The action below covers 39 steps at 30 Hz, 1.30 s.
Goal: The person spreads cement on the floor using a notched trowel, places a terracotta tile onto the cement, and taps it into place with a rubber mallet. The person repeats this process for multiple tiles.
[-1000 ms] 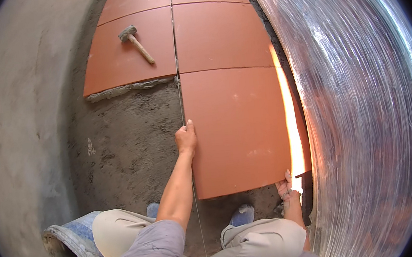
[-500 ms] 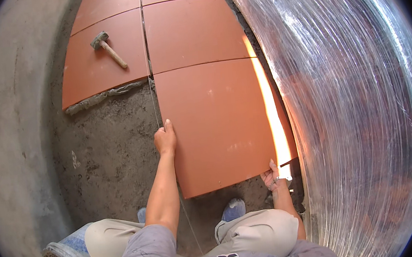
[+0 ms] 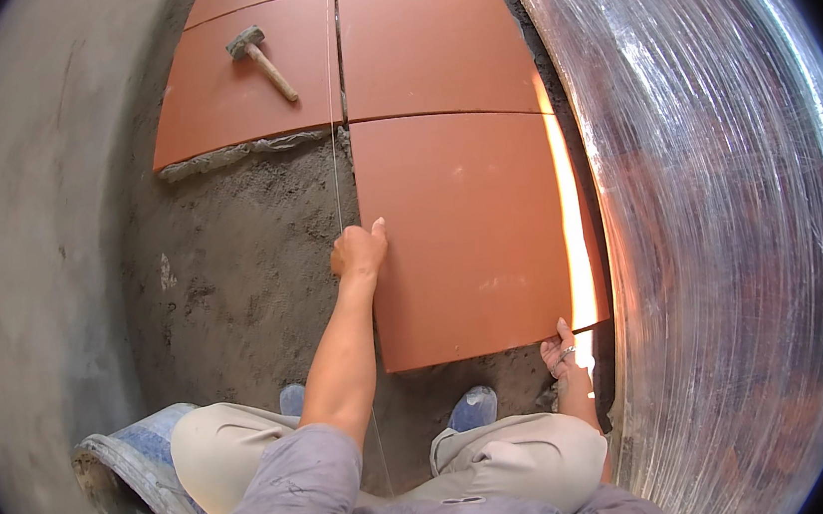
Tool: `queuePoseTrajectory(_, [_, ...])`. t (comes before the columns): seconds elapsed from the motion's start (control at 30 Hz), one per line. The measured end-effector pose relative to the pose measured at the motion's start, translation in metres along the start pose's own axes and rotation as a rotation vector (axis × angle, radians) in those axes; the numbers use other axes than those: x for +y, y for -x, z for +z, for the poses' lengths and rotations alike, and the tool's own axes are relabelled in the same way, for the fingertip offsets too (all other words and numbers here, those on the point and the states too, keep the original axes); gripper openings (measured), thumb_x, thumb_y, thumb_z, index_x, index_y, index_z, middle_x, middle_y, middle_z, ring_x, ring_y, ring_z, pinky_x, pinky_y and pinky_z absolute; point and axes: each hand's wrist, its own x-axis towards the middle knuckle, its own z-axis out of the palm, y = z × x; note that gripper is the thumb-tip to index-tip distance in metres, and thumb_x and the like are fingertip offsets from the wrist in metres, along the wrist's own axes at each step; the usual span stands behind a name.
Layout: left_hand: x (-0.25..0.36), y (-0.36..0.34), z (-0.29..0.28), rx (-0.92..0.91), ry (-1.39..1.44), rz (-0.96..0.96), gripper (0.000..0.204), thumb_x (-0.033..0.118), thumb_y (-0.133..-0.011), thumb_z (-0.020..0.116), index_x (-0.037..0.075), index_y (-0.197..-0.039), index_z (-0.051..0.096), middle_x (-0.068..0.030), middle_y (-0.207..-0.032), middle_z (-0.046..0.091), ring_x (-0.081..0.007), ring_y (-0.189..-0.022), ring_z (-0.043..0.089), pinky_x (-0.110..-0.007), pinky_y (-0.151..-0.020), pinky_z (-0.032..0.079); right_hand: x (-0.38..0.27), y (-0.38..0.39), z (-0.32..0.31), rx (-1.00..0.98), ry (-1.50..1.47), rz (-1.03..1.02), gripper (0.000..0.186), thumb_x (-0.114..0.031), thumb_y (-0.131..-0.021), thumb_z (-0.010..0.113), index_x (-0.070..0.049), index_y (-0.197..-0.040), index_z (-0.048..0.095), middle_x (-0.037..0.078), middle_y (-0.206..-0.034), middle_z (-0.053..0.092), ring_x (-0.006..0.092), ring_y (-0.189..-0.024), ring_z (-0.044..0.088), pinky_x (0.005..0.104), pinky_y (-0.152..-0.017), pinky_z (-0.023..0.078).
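A large terracotta-coloured tile (image 3: 470, 241) lies at the near end of a row of matching tiles, its far edge against a thin joint. My left hand (image 3: 359, 249) is closed on its left edge, thumb resting on top and fingers curled down the side. At the near right corner my right hand (image 3: 564, 353) grips the front edge, thumb above and the other fingers partly hidden beneath. A thin string (image 3: 337, 179) runs lengthwise past my left hand. A mallet (image 3: 263, 64) with a wooden handle rests on the tile at far left (image 3: 204, 98).
Rough grey mortar (image 3: 232, 266) covers the ground left of the tile. A bare grey wall (image 3: 24, 247) rises at the left, with a tipped bucket (image 3: 138, 466) by my left knee. Along the right stands a tall plastic-wrapped stack (image 3: 715, 185).
The view has shifted, so the tiles and mallet appear farther right and higher. The held tile's near edge looks slightly lower to the ground. Both hands keep their places on it.
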Motion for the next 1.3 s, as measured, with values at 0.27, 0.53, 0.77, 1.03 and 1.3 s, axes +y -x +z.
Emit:
queuePoseTrajectory(0.27, [0.048, -0.006, -0.074, 0.195, 0.183, 0.354, 0.046, 0.048, -0.085, 0.064, 0.003, -0.093, 0.073, -0.0215, -0.097, 0.071, -0.0382, -0.092, 0.068, -0.046, -0.083, 0.053, -0.024, 0.052, -0.001, 0.289, 0.326, -0.269, 0.021, -0.033, -0.092, 0.065, -0.014, -0.088, 0.061, -0.002, -0.071, 0.06, 0.0103, -0.061, 0.061, 0.0267, -0.052, 0.055])
queuePoseTrajectory(0.53, [0.076, -0.048, -0.054, 0.184, -0.142, 0.585, 0.051, 0.046, -0.084, 0.063, 0.004, -0.114, 0.067, -0.017, -0.112, 0.068, -0.032, -0.106, 0.065, -0.041, -0.092, 0.05, -0.063, 0.024, 0.077, 0.006, 0.953, -0.664, 0.047, -0.039, -0.086, 0.072, -0.002, -0.113, 0.06, 0.005, -0.097, 0.063, 0.0128, -0.086, 0.059, 0.0282, -0.074, 0.049])
queuePoseTrajectory(0.77, [0.071, -0.049, 0.031, -0.084, -0.568, 0.777, 0.096, 0.043, -0.07, 0.083, 0.01, -0.146, 0.035, -0.0155, -0.156, 0.027, -0.0345, -0.141, 0.032, -0.05, -0.109, 0.037, -0.071, -0.041, 0.214, 0.064, 1.596, -1.072, 0.089, -0.058, -0.082, 0.067, 0.002, -0.142, 0.039, 0.03, -0.143, 0.04, 0.0441, -0.132, 0.041, 0.0469, -0.108, 0.037])
queuePoseTrajectory(1.03, [0.053, -0.037, 0.053, -0.219, -0.551, 0.659, 0.127, 0.042, -0.058, 0.09, 0.011, -0.154, 0.014, -0.0154, -0.161, 0.01, -0.0359, -0.149, 0.008, -0.061, -0.113, 0.024, -0.122, -0.031, 0.313, -0.189, 1.205, -1.617, 0.1, -0.071, -0.086, 0.049, 0.006, -0.146, 0.029, 0.034, -0.146, 0.034, 0.0446, -0.138, 0.033, 0.0459, -0.111, 0.032])
queuePoseTrajectory(1.3, [0.051, -0.042, 0.058, -0.236, -0.572, 0.658, 0.131, 0.047, -0.055, 0.09, 0.01, -0.154, 0.013, -0.0163, -0.161, 0.008, -0.0365, -0.149, 0.006, -0.063, -0.111, 0.026, -0.046, -0.089, 0.302, 0.196, 1.816, -1.421, 0.081, -0.068, -0.09, 0.043, -0.019, -0.153, 0.029, 0.022, -0.158, 0.018, 0.0434, -0.145, 0.017, 0.0609, -0.113, 0.016])
